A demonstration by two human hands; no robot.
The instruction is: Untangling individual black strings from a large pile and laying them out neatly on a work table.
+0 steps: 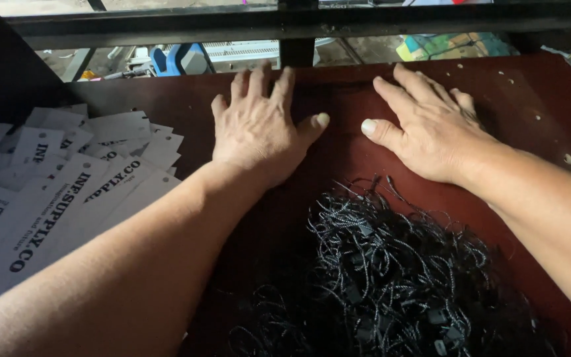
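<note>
Palms down, both of my hands lie flat on the dark red-brown table point(536, 99), fingers spread wide and gripping nothing. My left hand point(259, 129) sits just left of the table's middle, fingers pointing to twelve o'clock, the thumb stretched out toward three. My right hand point(427, 125) rests just beside it at three o'clock, fingers angled toward eleven, its thumb reaching back toward nine, so the two thumb tips are near each other but apart. At six o'clock from my hands, between my forearms, lies a tangled heap of black cords point(391, 277) with pale flecks and small dark plastic ends; it stays clear of both palms, though its upper strands come close to my right wrist. At nine o'clock from my left hand, a loose overlapping pile of white paper tags point(67, 172) with dark print covers the table's left side, partly under my left forearm. At twelve o'clock a dark metal bar point(285, 23) runs across above the table's far edge.
</note>
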